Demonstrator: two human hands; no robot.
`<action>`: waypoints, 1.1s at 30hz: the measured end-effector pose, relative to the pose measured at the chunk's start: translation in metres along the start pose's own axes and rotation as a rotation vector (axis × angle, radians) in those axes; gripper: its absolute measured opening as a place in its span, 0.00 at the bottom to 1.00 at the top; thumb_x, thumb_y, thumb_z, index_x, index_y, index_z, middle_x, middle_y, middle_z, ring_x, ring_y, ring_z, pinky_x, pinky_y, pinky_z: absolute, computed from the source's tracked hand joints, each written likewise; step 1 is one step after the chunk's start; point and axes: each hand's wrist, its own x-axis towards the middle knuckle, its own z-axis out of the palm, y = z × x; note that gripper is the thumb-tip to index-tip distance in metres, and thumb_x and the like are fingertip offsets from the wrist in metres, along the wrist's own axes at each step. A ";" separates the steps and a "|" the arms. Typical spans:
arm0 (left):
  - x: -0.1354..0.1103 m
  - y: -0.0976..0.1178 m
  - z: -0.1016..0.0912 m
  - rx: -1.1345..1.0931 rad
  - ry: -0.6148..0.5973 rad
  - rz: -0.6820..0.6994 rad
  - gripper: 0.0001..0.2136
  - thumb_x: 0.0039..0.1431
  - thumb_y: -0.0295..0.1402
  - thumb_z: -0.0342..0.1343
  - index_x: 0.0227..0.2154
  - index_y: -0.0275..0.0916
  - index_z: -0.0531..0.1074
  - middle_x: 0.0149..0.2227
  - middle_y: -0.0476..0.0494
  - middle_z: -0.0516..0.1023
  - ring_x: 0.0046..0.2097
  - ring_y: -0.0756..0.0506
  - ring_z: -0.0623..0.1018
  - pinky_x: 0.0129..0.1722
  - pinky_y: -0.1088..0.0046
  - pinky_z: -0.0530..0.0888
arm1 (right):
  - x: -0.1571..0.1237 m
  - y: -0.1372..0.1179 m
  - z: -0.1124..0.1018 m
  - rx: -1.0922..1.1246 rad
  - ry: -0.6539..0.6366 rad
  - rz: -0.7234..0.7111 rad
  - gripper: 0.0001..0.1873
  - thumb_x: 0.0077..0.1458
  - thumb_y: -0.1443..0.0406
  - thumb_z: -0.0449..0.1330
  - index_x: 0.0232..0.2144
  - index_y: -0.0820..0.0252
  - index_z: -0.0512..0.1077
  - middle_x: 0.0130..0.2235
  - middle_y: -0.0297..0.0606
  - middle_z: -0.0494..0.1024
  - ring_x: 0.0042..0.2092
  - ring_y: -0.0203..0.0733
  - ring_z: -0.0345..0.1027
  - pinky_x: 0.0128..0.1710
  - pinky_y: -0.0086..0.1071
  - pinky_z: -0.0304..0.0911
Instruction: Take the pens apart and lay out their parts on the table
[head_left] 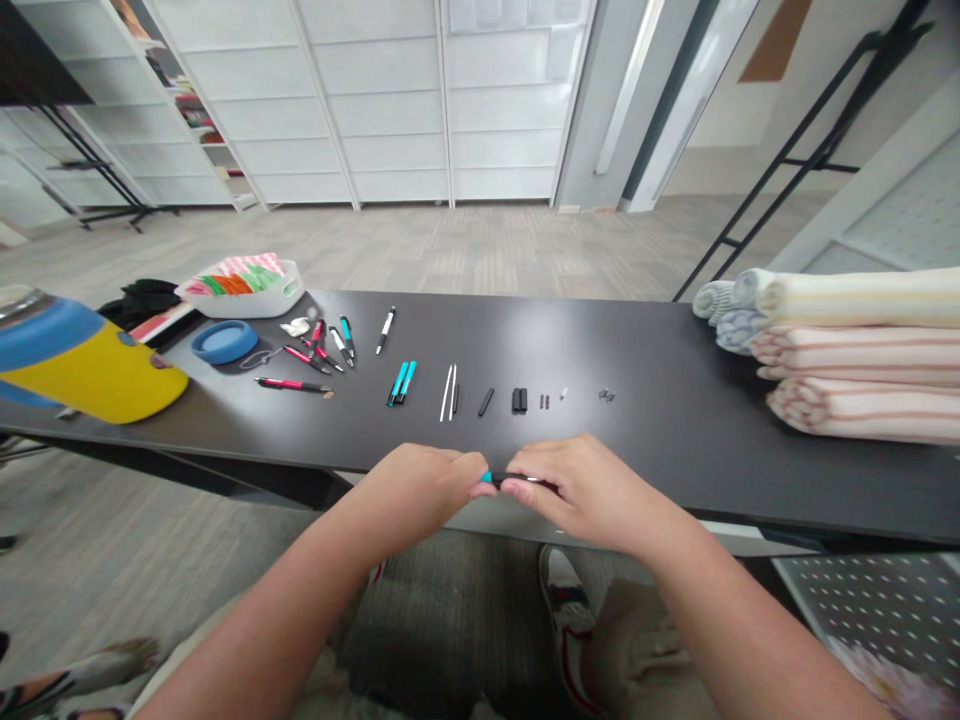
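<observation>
My left hand [424,490] and my right hand [581,490] meet at the near edge of the black table [675,440]. Both are closed on one teal and black pen [496,479], each pinching one end. Most of the pen is hidden by my fingers. On the table just beyond lie pen parts in a row: two teal barrels [402,383], two thin white refills [448,392], black sleeves [486,402], black grips [519,400] and tiny springs [607,395].
Several pink and teal pens [319,350] lie left of centre, near a blue ring-shaped dish [223,341] and a white tray [244,285] of coloured items. A yellow and blue object [82,365] is at far left. Folded striped towels [855,350] are stacked at right.
</observation>
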 end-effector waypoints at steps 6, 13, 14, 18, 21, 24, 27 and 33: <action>-0.004 -0.004 0.000 -0.014 0.006 -0.007 0.14 0.76 0.45 0.48 0.37 0.41 0.68 0.31 0.50 0.79 0.32 0.44 0.80 0.25 0.69 0.57 | -0.002 0.002 0.000 0.000 -0.012 0.007 0.17 0.74 0.58 0.51 0.38 0.58 0.76 0.33 0.34 0.77 0.34 0.36 0.68 0.34 0.31 0.53; -0.004 -0.002 0.000 0.032 0.015 -0.039 0.13 0.75 0.43 0.50 0.37 0.41 0.67 0.30 0.50 0.78 0.30 0.43 0.80 0.25 0.70 0.60 | -0.003 0.000 -0.001 0.035 -0.004 0.078 0.13 0.73 0.58 0.54 0.44 0.56 0.76 0.37 0.34 0.80 0.36 0.37 0.71 0.35 0.31 0.55; -0.003 0.001 0.002 0.042 0.025 -0.031 0.12 0.75 0.42 0.50 0.36 0.41 0.67 0.30 0.50 0.78 0.31 0.43 0.80 0.25 0.70 0.61 | -0.002 -0.001 -0.001 0.055 0.001 0.095 0.13 0.72 0.56 0.56 0.45 0.56 0.76 0.38 0.34 0.80 0.36 0.37 0.71 0.35 0.31 0.55; 0.001 0.014 0.010 0.049 0.072 0.056 0.07 0.74 0.34 0.52 0.37 0.41 0.66 0.33 0.49 0.78 0.32 0.43 0.81 0.27 0.69 0.64 | 0.003 -0.005 0.005 -0.027 0.000 0.096 0.15 0.70 0.54 0.59 0.37 0.58 0.76 0.36 0.34 0.81 0.34 0.37 0.70 0.33 0.32 0.51; 0.004 0.019 0.014 0.029 0.108 0.044 0.08 0.74 0.36 0.52 0.37 0.41 0.66 0.31 0.49 0.78 0.32 0.43 0.81 0.27 0.69 0.66 | 0.004 -0.004 0.010 -0.128 -0.012 0.062 0.19 0.72 0.57 0.55 0.30 0.59 0.73 0.31 0.35 0.78 0.31 0.38 0.68 0.31 0.34 0.47; 0.005 0.016 0.012 -0.013 0.095 0.058 0.11 0.75 0.40 0.50 0.37 0.41 0.67 0.31 0.50 0.79 0.33 0.43 0.82 0.28 0.69 0.67 | 0.003 -0.002 0.011 -0.110 0.000 0.034 0.20 0.74 0.57 0.53 0.30 0.59 0.73 0.30 0.34 0.79 0.31 0.37 0.68 0.32 0.33 0.48; 0.006 0.012 0.007 -0.029 0.050 0.049 0.14 0.76 0.42 0.48 0.36 0.41 0.68 0.32 0.49 0.80 0.33 0.43 0.83 0.27 0.69 0.66 | 0.002 -0.001 0.009 -0.077 0.005 0.031 0.20 0.74 0.56 0.52 0.32 0.58 0.75 0.32 0.35 0.80 0.33 0.37 0.70 0.33 0.32 0.51; 0.006 0.010 0.000 -0.012 -0.031 -0.016 0.16 0.76 0.45 0.48 0.36 0.40 0.70 0.31 0.48 0.81 0.31 0.43 0.82 0.25 0.71 0.64 | 0.002 -0.002 0.006 -0.041 -0.006 0.024 0.19 0.75 0.57 0.51 0.38 0.58 0.78 0.35 0.36 0.81 0.36 0.38 0.73 0.35 0.32 0.55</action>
